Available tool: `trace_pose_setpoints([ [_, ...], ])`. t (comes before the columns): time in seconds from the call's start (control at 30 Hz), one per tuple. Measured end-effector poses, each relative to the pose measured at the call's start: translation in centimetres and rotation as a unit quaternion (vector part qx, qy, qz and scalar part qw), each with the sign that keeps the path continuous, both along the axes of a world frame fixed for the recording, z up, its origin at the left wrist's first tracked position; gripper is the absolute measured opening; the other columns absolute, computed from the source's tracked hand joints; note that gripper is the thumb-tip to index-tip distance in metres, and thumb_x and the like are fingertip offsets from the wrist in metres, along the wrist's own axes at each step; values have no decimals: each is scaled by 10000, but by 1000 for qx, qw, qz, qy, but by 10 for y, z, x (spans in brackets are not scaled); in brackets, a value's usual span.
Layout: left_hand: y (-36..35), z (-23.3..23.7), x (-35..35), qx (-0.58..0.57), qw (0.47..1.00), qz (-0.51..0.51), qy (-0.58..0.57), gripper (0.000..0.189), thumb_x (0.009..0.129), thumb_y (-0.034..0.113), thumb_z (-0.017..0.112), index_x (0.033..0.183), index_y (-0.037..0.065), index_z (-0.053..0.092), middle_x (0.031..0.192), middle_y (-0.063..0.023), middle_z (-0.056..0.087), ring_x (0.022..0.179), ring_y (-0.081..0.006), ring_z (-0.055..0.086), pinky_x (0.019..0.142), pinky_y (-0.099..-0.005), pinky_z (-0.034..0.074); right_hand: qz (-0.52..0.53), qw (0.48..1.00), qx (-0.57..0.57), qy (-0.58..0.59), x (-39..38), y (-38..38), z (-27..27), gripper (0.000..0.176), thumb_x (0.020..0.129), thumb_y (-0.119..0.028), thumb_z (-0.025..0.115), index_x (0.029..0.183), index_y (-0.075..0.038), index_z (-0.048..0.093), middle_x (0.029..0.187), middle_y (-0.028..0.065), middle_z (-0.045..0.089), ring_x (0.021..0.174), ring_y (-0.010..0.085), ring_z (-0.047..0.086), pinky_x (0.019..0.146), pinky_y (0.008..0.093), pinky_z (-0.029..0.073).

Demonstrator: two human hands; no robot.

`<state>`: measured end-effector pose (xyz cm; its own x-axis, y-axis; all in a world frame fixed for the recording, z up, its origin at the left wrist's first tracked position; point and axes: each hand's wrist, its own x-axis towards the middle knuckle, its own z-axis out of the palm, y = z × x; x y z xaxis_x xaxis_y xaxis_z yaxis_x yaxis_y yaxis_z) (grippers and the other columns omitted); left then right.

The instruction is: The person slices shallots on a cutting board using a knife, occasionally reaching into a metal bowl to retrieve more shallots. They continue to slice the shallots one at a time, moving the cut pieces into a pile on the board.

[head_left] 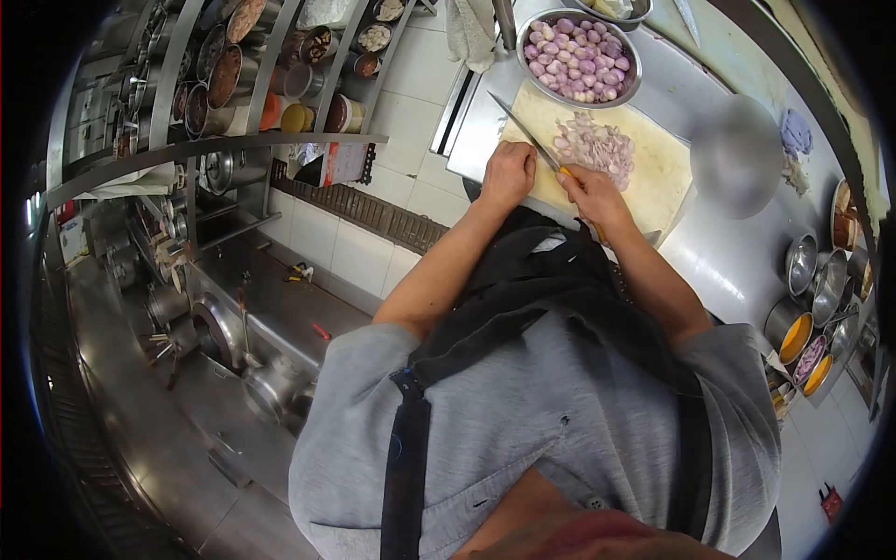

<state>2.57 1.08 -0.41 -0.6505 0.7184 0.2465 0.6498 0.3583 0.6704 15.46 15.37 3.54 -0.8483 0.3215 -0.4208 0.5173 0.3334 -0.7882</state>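
My right hand point(597, 200) is wrapped round the yellow handle of a kitchen knife point(525, 132), its blade slanting up and to the left over the cutting board's edge. My left hand point(509, 175) is closed beside the blade, at the near left edge of the board; whatever its curled fingers may hold is hidden. On the pale cutting board point(658, 168) lies a heap of sliced shallots point(597, 149). Just beyond the board, a metal bowl point(637, 86) is full of whole peeled purple shallots point(581, 58).
A round, blurred patch covers the steel counter point(714, 247) to the right. Several metal bowls point(801, 264) and containers stand at far right, one with orange contents point(796, 338). A grey cloth point(469, 33) hangs at upper left of the board. Racks with filled pots point(224, 77) stand left.
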Motion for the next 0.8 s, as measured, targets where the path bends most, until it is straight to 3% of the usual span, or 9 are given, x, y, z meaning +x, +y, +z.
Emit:
trace_pose_setpoints([
  [0.07, -1, -1, 1, -2, 1000, 5, 3, 25, 791, 17, 628, 815, 11, 624, 789, -167, 632, 785, -362, 597, 716, -448, 496, -6, 999, -30, -29, 3, -1, -1, 369, 940, -391, 562, 1081, -68, 670, 898, 215, 670, 860, 398, 647, 757, 468, 500],
  [0.17, 3, -2, 0, 4, 1000, 2, 5, 35, 788, 17, 633, 823, 18, 636, 793, -166, 637, 786, -364, 603, 717, -450, 497, 43, 995, 68, 50, -4, -1, -13, 358, 939, -370, 571, 1093, -61, 666, 889, 219, 667, 842, 400, 644, 744, 466, 494],
  [0.27, 0, -1, 1, -7, 1000, -5, 6, 66, 781, 14, 637, 845, 25, 652, 804, -160, 646, 791, -365, 612, 720, -448, 501, 10, 997, 48, 52, -3, -3, -9, 340, 943, -346, 570, 1087, -52, 662, 874, 223, 658, 819, 406, 636, 726, 464, 486],
  [0.47, 33, 51, 6, 41, 999, -31, 5, 143, 765, 13, 636, 901, 25, 677, 854, -142, 672, 854, -352, 617, 782, -424, 502, -35, 998, -45, 12, 16, 0, 1, 340, 944, -334, 568, 1086, -38, 657, 891, 230, 655, 829, 414, 628, 735, 458, 483],
  [0.53, 45, 46, 1, 41, 997, -58, 35, 163, 763, 23, 637, 918, 27, 686, 867, -138, 679, 877, -348, 617, 805, -419, 500, 30, 999, 12, 34, 17, -4, 9, 338, 943, -321, 568, 1085, -28, 657, 894, 234, 657, 834, 409, 632, 746, 459, 485],
  [0.6, 54, 23, -9, -138, 980, -116, 88, 198, 763, 55, 638, 951, 36, 699, 900, -143, 686, 912, -348, 610, 838, -420, 491, 50, 996, 36, 61, 23, -11, -8, 330, 944, -312, 565, 1079, -26, 658, 893, 235, 658, 836, 409, 632, 749, 459, 489],
  [0.67, 56, 4, -17, -123, 981, -128, 76, 211, 769, 72, 640, 969, 41, 701, 904, -146, 689, 906, -349, 613, 835, -430, 490, 67, 992, 58, 85, 27, -11, -13, 322, 944, -303, 563, 1072, -24, 660, 893, 236, 660, 837, 409, 633, 753, 459, 492],
  [0.8, 48, 20, -19, -43, 994, -101, 19, 206, 825, 118, 657, 1012, 40, 693, 882, -160, 699, 852, -338, 651, 788, -423, 516, 50, 995, 51, 66, 32, -6, -2, 321, 940, -294, 571, 1102, -33, 663, 912, 239, 666, 845, 410, 639, 757, 450, 504],
])
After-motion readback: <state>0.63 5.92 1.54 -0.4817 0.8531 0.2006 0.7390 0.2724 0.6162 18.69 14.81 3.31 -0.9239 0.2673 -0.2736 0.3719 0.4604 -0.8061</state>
